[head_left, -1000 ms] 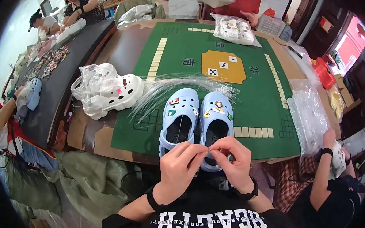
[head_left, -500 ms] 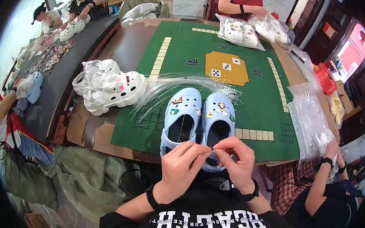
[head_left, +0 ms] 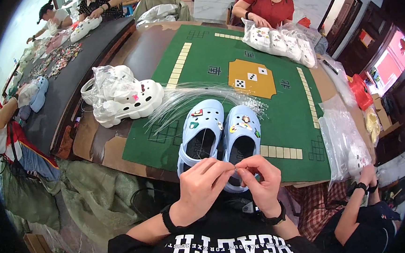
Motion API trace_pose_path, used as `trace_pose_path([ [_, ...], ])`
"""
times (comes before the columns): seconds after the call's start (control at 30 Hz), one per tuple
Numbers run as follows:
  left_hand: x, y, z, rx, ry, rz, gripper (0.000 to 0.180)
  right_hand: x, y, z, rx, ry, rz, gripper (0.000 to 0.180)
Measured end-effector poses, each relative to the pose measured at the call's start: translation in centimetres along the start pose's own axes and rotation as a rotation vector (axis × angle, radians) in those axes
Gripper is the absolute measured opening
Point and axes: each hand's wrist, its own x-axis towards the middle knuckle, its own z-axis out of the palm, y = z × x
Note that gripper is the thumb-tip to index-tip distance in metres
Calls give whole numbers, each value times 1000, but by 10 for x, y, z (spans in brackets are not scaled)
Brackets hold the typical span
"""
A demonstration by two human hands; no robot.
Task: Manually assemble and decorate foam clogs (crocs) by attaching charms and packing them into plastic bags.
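Note:
A pair of light-blue clogs stands upright side by side at the near edge of the green mat, toes pointing away from me. Small colourful charms dot the left clog [head_left: 205, 118] and the right clog [head_left: 242, 120]. A thin clear plastic strand [head_left: 202, 140] shows in the left clog's opening and runs toward my fingers. Over the heels, my left hand [head_left: 206, 187] and my right hand [head_left: 261, 181] meet fingertip to fingertip, both closed in a pinch on the strand; its end is mostly hidden. Behind the clogs lies a bundle of clear plastic strands [head_left: 186, 97].
White clogs [head_left: 133, 103] in clear plastic sit at the left on the table. Across the green mat [head_left: 192, 52], a person in red handles bagged white clogs [head_left: 279, 43]. At the right, another person's hands hold a clear bag [head_left: 342, 138]. A dark table [head_left: 89, 54] adjoins at left.
My hands stay pinched over the heels, with only small finger shifts. Across the table, the person in red has leaned back and the bagged white clogs now lie closer together.

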Motion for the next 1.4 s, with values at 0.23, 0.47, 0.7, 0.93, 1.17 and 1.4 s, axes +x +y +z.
trace_pose_path([
  [0.23, 2, -6, 0, 61, 8, 112, 10, 6, -8, -2, -179, -27, -181, 11],
  [0.47, 2, 1, -2, -67, -38, -99, 16, 5, -3, 0, -151, 2, -236, 14],
  [0.7, 3, 3, 1, -74, -3, -13, 16, 4, -4, -6, -221, -61, -275, 15],
  [0.93, 0, 3, 2, -107, -29, -46, 15, 3, -8, -6, -125, -53, -272, 14],
  [1.17, -1, 3, 1, -91, -11, -105, 13, 2, -1, -8, -133, -14, -322, 15],
  [1.4, -8, -3, 2, -136, -3, -190, 13, 2, 1, 0, -188, -24, -374, 19],
])
